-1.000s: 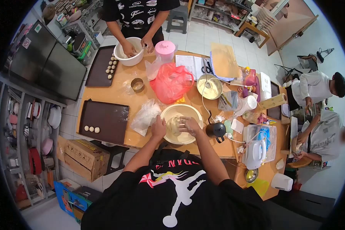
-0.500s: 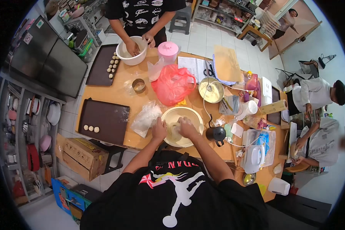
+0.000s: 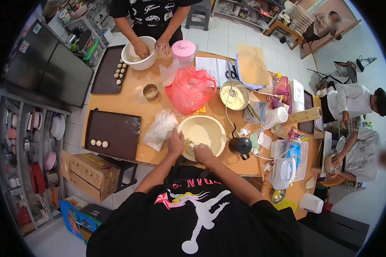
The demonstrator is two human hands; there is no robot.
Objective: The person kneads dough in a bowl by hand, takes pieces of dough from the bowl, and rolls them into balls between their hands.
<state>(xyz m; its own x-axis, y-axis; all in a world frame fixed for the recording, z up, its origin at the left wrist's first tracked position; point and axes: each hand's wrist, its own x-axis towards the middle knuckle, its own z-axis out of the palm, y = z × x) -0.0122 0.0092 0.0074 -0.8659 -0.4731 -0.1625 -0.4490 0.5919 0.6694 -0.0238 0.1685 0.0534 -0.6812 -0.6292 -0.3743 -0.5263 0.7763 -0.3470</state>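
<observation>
A cream bowl [image 3: 210, 128] stands at the table's near edge. My left hand [image 3: 176, 143] is at its left rim, fingers bent inward. Inside the lower left of the bowl, my right hand [image 3: 204, 153] is closed against a small lump of dough [image 3: 190, 147], which lies between the two hands. Whether the left fingers touch the dough is hard to tell. Left of the bowl lies a clear plastic bag [image 3: 162, 130]; a black kettle [image 3: 241, 147] stands to its right. Three dough balls [image 3: 99, 143] sit on a dark tray [image 3: 116, 128].
Across the table, a person works with both hands at a white bowl [image 3: 146, 63]. A red plastic bag [image 3: 188, 92], a metal ring [image 3: 150, 91] and a metal bowl [image 3: 234, 103] with a cable lie beyond my bowl. Two people stand at the right; another sits farther back.
My right hand has moved down and left inside the bowl, and its spread fingers have closed. The dough now lies lower left. The co-worker's right-side hand has moved off the white bowl's rim.
</observation>
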